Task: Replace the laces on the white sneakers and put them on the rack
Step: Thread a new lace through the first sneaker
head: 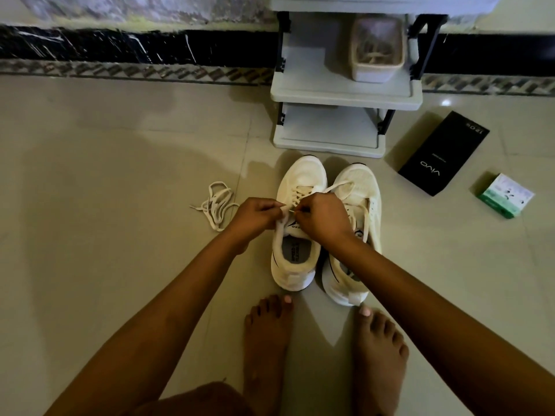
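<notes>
While both hands meet over the left sneaker, the left hand and right hand each pinch a bit of lace at the upper eyelets, just ahead of the tongue. That shoe lies heel toward the person and toe toward the rack, its long axis running straight away from the feet; the right sneaker sits touching it, parallel, partly under the right forearm. Neither hand is clearly nearer: the lace sits between them, so the coming pull likely goes outward to either side. A loose lace lies on the floor just left of the left hand. On the rack's middle shelf stands a basket holding what look like laces. Both lower shelves otherwise show bare surface.
</notes>
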Demonstrator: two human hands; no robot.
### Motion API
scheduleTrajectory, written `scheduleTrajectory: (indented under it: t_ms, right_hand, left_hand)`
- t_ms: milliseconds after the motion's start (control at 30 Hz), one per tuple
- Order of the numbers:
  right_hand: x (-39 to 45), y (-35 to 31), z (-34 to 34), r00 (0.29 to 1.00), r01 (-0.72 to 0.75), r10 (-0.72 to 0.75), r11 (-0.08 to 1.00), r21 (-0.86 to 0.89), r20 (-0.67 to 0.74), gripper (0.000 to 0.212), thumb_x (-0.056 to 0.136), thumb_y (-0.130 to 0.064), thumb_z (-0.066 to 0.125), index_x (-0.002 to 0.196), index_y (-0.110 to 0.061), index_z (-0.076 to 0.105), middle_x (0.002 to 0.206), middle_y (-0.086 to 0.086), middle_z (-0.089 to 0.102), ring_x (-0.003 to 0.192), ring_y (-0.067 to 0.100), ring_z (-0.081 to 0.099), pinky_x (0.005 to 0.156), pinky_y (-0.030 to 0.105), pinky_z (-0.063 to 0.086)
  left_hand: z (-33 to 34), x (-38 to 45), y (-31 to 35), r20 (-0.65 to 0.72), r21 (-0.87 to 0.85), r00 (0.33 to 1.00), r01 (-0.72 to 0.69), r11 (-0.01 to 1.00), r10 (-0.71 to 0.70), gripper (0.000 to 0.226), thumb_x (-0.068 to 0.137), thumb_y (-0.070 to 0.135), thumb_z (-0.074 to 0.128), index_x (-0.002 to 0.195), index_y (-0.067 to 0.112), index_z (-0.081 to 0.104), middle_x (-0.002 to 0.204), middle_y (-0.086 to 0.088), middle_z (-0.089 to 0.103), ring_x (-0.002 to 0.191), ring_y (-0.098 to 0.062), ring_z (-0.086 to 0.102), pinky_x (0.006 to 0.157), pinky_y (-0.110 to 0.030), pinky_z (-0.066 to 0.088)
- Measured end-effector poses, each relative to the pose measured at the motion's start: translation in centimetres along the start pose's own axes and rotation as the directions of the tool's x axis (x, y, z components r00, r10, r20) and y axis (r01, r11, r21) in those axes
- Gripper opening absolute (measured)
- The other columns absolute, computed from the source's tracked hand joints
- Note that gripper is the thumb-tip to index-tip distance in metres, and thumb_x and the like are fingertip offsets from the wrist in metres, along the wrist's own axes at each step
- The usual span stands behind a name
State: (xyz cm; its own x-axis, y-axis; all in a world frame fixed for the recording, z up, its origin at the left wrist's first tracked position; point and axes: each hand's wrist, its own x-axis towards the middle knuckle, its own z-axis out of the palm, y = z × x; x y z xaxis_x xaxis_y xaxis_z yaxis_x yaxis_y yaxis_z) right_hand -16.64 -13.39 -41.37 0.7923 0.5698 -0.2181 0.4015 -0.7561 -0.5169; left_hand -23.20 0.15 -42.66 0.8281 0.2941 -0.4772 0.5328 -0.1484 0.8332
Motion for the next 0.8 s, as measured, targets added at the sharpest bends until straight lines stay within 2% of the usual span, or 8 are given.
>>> scheduleTrajectory:
  t_ms: [67, 133, 333, 533, 667, 800]
  right_hand:
    - [0.1, -0.3, 0.0, 1.000, -0.011, 0.011, 1.000, -0.024, 0.018, 0.024, 0.091, -0.022, 0.054, 0.100, -0.008, 0.072, 0.094, 0.014, 0.070, 0.086, 0.028, 0.064, 0.081, 0.035, 0.052]
    - [0.3, -0.4, -0.1, 1.000, -0.025, 0.025, 0.999, -0.037, 0.018, 0.024, 0.090, -0.023, 0.057, 0.100, -0.007, 0.071, 0.094, 0.014, 0.069, 0.086, 0.027, 0.064, 0.080, 0.033, 0.052]
    - [0.9, -0.6, -0.1, 0.997, -0.057, 0.058, 0.998, -0.026, 0.047, 0.022, 0.088, -0.023, 0.060, 0.096, -0.006, 0.072, 0.094, 0.014, 0.069, 0.087, 0.027, 0.064, 0.078, 0.032, 0.050]
    - [0.7, 0.2, 0.2, 0.997, -0.079, 0.076, 0.992, 0.095, 0.031, 0.018, 0.086, -0.017, 0.060, 0.092, -0.007, 0.074, 0.089, 0.014, 0.070, 0.082, 0.027, 0.062, 0.064, 0.025, 0.038]
    - [0.9, 0.2, 0.8, 0.995, -0.098, 0.095, 0.985, 0.144, 0.024, 0.018, 0.086, -0.015, 0.060, 0.092, -0.007, 0.075, 0.089, 0.014, 0.070, 0.081, 0.026, 0.063, 0.067, 0.028, 0.046]
    - [0.4, 0.4, 1.0, 0.998, -0.067, 0.069, 0.989, 0.135, -0.009, 0.018, 0.087, -0.015, 0.058, 0.091, -0.008, 0.075, 0.085, 0.014, 0.070, 0.076, 0.024, 0.062, 0.065, 0.027, 0.044]
  left_hand:
    - [0.0, 0.0, 0.0, 0.004, -0.082, 0.999, 0.039, 0.996, -0.038, 0.022, 0.090, 0.002, 0.051, 0.105, -0.005, 0.066, 0.093, -0.014, 0.065, 0.079, -0.014, 0.061, 0.069, -0.017, 0.053]
    - [0.0, 0.0, 0.0, 0.012, -0.146, 0.997, 0.078, 0.986, -0.077, 0.024, 0.090, 0.001, 0.051, 0.109, -0.007, 0.064, 0.097, -0.016, 0.064, 0.082, -0.016, 0.061, 0.070, -0.019, 0.053]
    - [0.0, 0.1, 0.0, 0.023, -0.195, 0.996, 0.094, 0.976, -0.091, 0.022, 0.089, -0.001, 0.052, 0.107, -0.005, 0.064, 0.097, -0.016, 0.063, 0.079, -0.016, 0.062, 0.066, -0.016, 0.055]
    - [0.0, 0.3, -0.5, 0.074, -0.149, 0.997, 0.029, 0.988, -0.018, 0.016, 0.092, 0.008, 0.054, 0.099, 0.008, 0.068, 0.087, -0.003, 0.068, 0.078, -0.006, 0.065, 0.067, -0.015, 0.054]
    - [-0.2, 0.6, -0.6, 0.101, -0.187, 0.995, 0.044, 0.981, -0.026, 0.018, 0.095, 0.013, 0.051, 0.099, 0.011, 0.068, 0.089, -0.002, 0.070, 0.079, -0.006, 0.067, 0.064, -0.014, 0.052]
    - [0.6, 0.5, -0.8, 0.012, -0.124, 0.997, -0.075, 0.989, 0.078, 0.011, 0.092, 0.005, 0.056, 0.093, 0.008, 0.066, 0.083, -0.001, 0.065, 0.071, -0.003, 0.065, 0.063, -0.016, 0.054]
